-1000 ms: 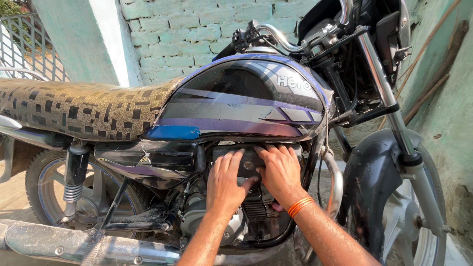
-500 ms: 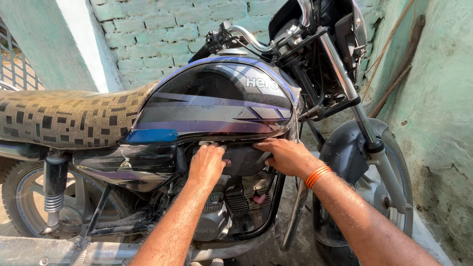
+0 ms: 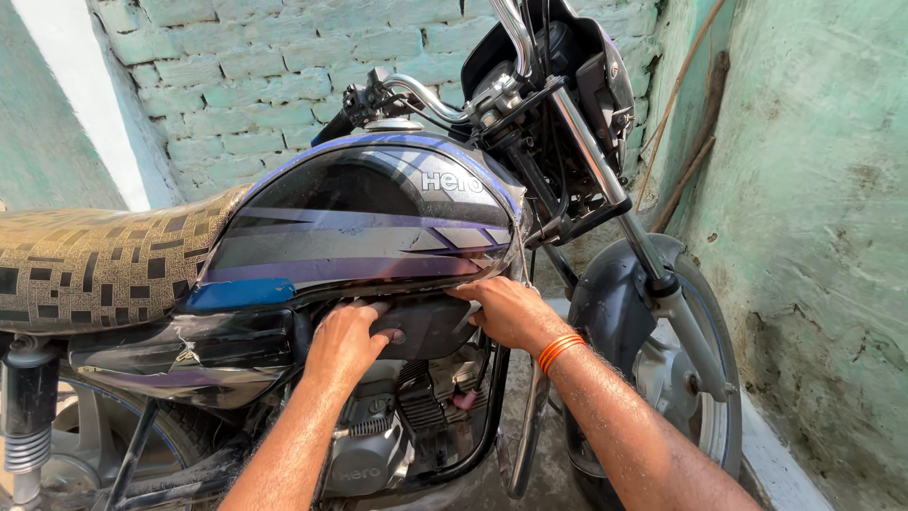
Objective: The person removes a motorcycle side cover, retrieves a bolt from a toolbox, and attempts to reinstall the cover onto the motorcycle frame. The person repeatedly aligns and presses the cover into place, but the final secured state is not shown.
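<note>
A black and purple motorcycle stands side-on, its fuel tank (image 3: 359,222) above a grey engine (image 3: 378,445). Both of my hands press on a black box-shaped part (image 3: 426,326) just under the tank. My left hand (image 3: 345,341) grips that part's left end, fingers curled over its top. At its right end my right hand (image 3: 506,312), with an orange thread band at the wrist, holds it with the fingers tucked under the tank's lower edge.
A patterned brown seat (image 3: 85,270) runs to the left. The handlebar (image 3: 426,95) and front fork (image 3: 624,218) rise at upper right, over the front wheel (image 3: 700,378). A green plastered wall (image 3: 813,237) stands close on the right, a brick wall (image 3: 265,85) behind.
My hands have risen from the engine area to the black part under the tank. The view has shifted closer and lower, toward the front of the motorcycle.
</note>
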